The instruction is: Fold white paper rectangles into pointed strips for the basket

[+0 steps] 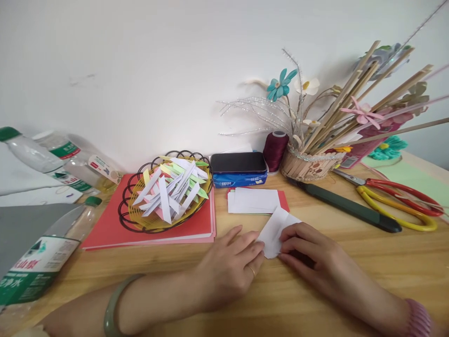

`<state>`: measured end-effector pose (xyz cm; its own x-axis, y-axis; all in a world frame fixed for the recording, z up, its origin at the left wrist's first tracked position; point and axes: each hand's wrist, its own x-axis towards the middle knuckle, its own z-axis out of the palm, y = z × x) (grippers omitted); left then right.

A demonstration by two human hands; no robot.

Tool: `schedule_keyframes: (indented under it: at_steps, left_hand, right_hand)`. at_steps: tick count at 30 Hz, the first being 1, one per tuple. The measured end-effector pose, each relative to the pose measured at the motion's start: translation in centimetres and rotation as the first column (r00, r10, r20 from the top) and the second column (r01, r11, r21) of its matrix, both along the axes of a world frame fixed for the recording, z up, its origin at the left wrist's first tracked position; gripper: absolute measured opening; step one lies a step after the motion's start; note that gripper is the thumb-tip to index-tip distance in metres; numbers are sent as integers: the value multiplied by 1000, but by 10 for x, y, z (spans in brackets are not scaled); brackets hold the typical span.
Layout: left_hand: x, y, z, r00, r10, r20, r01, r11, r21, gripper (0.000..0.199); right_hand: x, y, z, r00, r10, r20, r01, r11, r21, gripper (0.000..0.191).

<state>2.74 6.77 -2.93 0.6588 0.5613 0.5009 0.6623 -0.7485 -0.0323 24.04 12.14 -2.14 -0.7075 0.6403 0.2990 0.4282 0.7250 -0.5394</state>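
Note:
A small sheet of white paper (pixel 274 232), partly folded, is between my two hands just above the wooden table. My right hand (pixel 312 252) pinches its right side between thumb and fingers. On the left edge, the curled fingertips of my left hand (pixel 233 262) grip the paper, with the thumb side partly hidden. Just behind it lies a stack of white paper slips (pixel 254 200) with a red slip showing underneath. Farther left, a yellow woven basket (pixel 135 213) with a black looped rim holds many folded paper strips (pixel 171 189) in white, green, yellow and pink.
Red paper sheets (pixel 105 229) lie under the basket. Plastic bottles (pixel 45 252) stand and lean at left. Behind are a phone (pixel 238 163) on a blue tissue pack (pixel 240 179), a maroon thread spool (pixel 275 152) and a stick-filled holder (pixel 305 164). A dark green-handled tool (pixel 351 206) and scissors (pixel 396 206) lie right.

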Motion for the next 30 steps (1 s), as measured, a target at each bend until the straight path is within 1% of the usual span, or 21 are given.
schedule_keyframes:
  at_steps: [5,10,13,17,22,26,30]
  left_hand:
    - [3,2,3,997,-30,66,31,999,-14,29]
    - [2,0,3,997,-30,77,35,997,-71,27]
    - [1,-1,5,998,-30,54,33,999,-40,27]
    - [1,-1,6,999,-40,-16,40,999,12,25]
    - [3,-1,6,998,-49,-41,51,997,50,23]
    - [3,-2,8,998,-49,-47,52,997,53,27]
    - [2,-3,6,996,-56,-73,60,996,63,30]
  right_hand:
    - [-1,-2,2,998,-53,20,54,997,-63,15]
    - [-2,0,2,998,-58,39,62,992,-112,16]
    - [-2,1,1,997,-56,47,63,985,-163,14]
    - [0,3,0,998,-38,42,47,972,-229,14]
    - [1,6,-1,999,-21,42,30,972,-232,17]
    - [0,7,-3,999,-21,40,29,978,-205,18]
    - [-1,7,-2,998,-27,56,37,984,-175,18]
